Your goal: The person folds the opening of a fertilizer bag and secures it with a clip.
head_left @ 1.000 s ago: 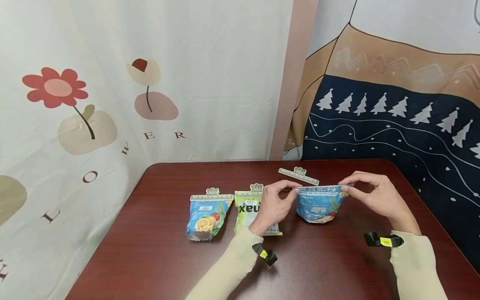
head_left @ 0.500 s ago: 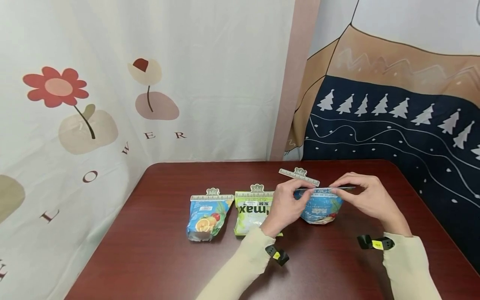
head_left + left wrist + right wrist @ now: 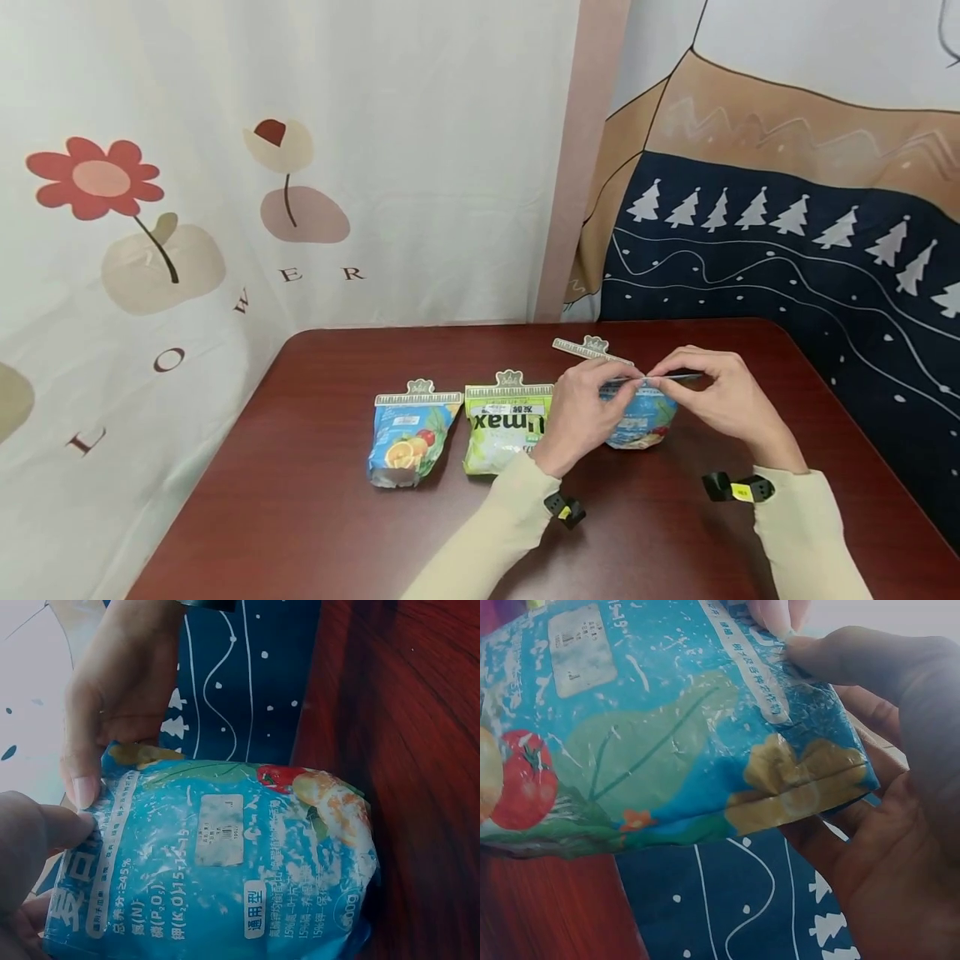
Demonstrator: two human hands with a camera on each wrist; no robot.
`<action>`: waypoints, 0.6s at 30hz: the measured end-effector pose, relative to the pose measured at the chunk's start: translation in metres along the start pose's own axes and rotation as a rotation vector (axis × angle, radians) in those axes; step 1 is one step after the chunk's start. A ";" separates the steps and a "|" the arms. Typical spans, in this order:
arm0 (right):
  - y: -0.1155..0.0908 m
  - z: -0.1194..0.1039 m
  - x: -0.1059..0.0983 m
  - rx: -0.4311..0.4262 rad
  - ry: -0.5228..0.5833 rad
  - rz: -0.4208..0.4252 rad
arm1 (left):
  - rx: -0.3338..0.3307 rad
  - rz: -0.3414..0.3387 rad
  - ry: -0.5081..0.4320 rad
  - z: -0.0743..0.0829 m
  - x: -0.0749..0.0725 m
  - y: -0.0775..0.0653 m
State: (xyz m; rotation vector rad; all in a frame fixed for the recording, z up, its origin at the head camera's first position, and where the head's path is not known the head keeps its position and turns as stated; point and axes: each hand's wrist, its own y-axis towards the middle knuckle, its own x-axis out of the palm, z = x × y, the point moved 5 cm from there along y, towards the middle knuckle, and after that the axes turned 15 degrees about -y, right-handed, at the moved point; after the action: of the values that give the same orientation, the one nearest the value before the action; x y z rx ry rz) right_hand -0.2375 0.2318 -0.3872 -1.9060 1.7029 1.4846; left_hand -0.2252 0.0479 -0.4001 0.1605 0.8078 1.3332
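Observation:
A blue fertilizer bag (image 3: 637, 423), printed with fruit and vegetables, stands at the right of the table. My left hand (image 3: 587, 410) pinches its top edge between thumb and fingers. The right hand (image 3: 723, 396) pinches the same edge just beside it, so the thumbs almost meet near the middle. In the left wrist view the bag (image 3: 225, 840) shows a white label and rows of print. From the right wrist, the bag's side (image 3: 652, 742) with a tomato and a leaf faces the camera. Part of the top edge is hidden behind my fingers.
Behind the hands lies a loose ruler-marked bag clip (image 3: 596, 343). Left of them, a green bag (image 3: 506, 433) wears a similar clip (image 3: 510, 382). Farther left is another blue bag (image 3: 411, 442), also clipped (image 3: 420, 392). Patterned curtains (image 3: 420, 167) hang behind the table (image 3: 322, 467).
Both hands have slid inward along the bag's top edge, from its two corners to near its middle. The clip and the other two bags have stayed in place.

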 end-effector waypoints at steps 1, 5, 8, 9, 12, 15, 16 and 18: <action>0.000 0.000 0.001 0.003 -0.001 -0.003 | 0.001 0.008 -0.006 -0.001 0.000 0.000; 0.000 -0.002 0.003 0.006 -0.007 -0.006 | 0.010 0.038 -0.011 -0.001 0.000 -0.003; 0.000 -0.004 0.005 -0.005 -0.010 -0.001 | 0.019 0.063 -0.008 -0.002 0.000 -0.005; 0.000 -0.004 0.005 -0.006 -0.010 0.001 | 0.021 0.068 -0.010 -0.002 0.000 -0.006; 0.000 -0.005 0.004 -0.005 0.001 0.007 | 0.024 0.069 -0.027 -0.002 0.001 -0.007; -0.001 -0.003 0.003 0.010 0.001 0.003 | 0.033 0.056 -0.032 -0.002 0.000 -0.005; 0.000 -0.002 0.002 0.015 0.000 -0.001 | 0.035 0.049 -0.036 -0.002 0.000 -0.005; -0.001 0.000 0.002 0.031 -0.002 -0.015 | 0.029 0.025 -0.065 -0.004 -0.002 -0.003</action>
State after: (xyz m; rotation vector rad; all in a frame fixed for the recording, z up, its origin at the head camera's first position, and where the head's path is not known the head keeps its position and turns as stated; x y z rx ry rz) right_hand -0.2373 0.2306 -0.3892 -1.8971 1.6964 1.4463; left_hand -0.2251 0.0443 -0.4036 0.2358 0.7728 1.3337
